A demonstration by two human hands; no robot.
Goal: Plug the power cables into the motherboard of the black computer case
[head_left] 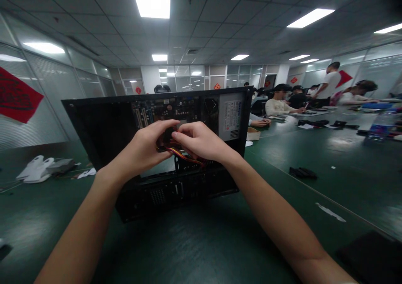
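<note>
A black computer case (103,127) stands on the green table in front of me, its side open. Inside it I see a motherboard (169,107), a fan (211,110) and a grey power supply (230,112) at the upper right. My left hand (146,144) reaches into the case with thumb and fingers curved around a bundle of red, yellow and black power cables (182,155). Beside it, my right hand (201,137) is closed, thumb against the fingers, on the same cables. The cable ends between my fingertips are hidden.
White plastic bag (36,169) and a grey box (63,165) lie at the left. On the right are a small black item (303,172), a paper strip (330,212), a water bottle (381,123) and an open cardboard box (253,134). Several people sit farther along the table.
</note>
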